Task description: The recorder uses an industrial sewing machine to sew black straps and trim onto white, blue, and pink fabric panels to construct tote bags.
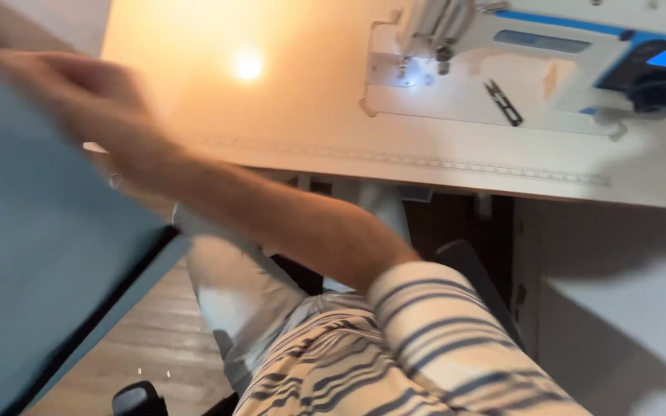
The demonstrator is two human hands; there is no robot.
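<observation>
Nearest to me: my striped sleeve (425,339), cream with dark bands, is covering my upper right arm, and my pale trouser leg (233,285) is showing under it.

My right arm is reaching across my body to the far left. My right hand (79,108) is lying on the top of a large pale blue-grey panel of fabric (32,254), fingers spread fairly flat over it rather than pinching; motion blur is smearing them, so I cannot tell whether they are gripping. The fabric is looking smooth and plain, with a dark band running along its lower right edge. It is filling the space below and left of the hand.

My left hand is not showing.

Beyond the hand, to its right: the light wooden table (310,123), a lamp glare on it. Further right and well apart from the hand, a white and blue sewing machine (549,46) is standing, with small black thread snips (502,102) lying on its bed.
</observation>
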